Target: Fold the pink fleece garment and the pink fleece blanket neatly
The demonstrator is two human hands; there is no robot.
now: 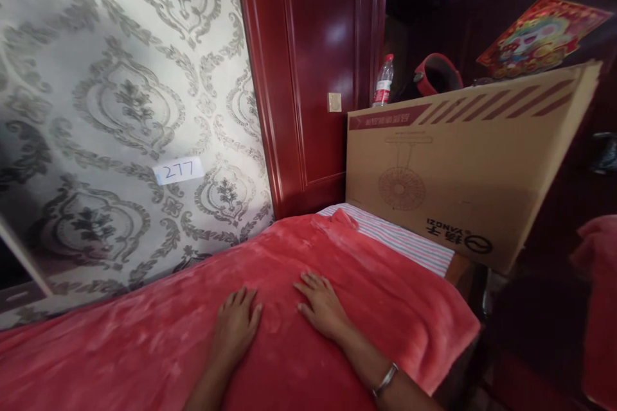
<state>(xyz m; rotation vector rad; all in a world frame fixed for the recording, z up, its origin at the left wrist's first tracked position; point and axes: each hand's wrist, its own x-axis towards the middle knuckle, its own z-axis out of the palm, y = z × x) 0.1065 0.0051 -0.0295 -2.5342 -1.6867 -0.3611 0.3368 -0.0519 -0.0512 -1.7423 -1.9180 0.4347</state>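
Observation:
A red plush blanket (366, 308) lies spread over the bed, with soft creases toward its right edge. My left hand (236, 321) rests flat on it, palm down, fingers stretched out and holding nothing. To its right, my right hand (321, 302) also lies palm down on the blanket, its fingers a little apart. A silver bracelet (385, 380) circles my right wrist. Beyond the blanket's far edge shows a striped sheet (400, 234).
A large cardboard box (453, 167) with a fan drawing stands at the bed's far right. Behind its top edge are a plastic bottle (384, 83) and a red band (436, 70). Patterned wallpaper (130, 103) bears a paper marked 277 (178, 170). Dark red panelling (318, 64) stands behind.

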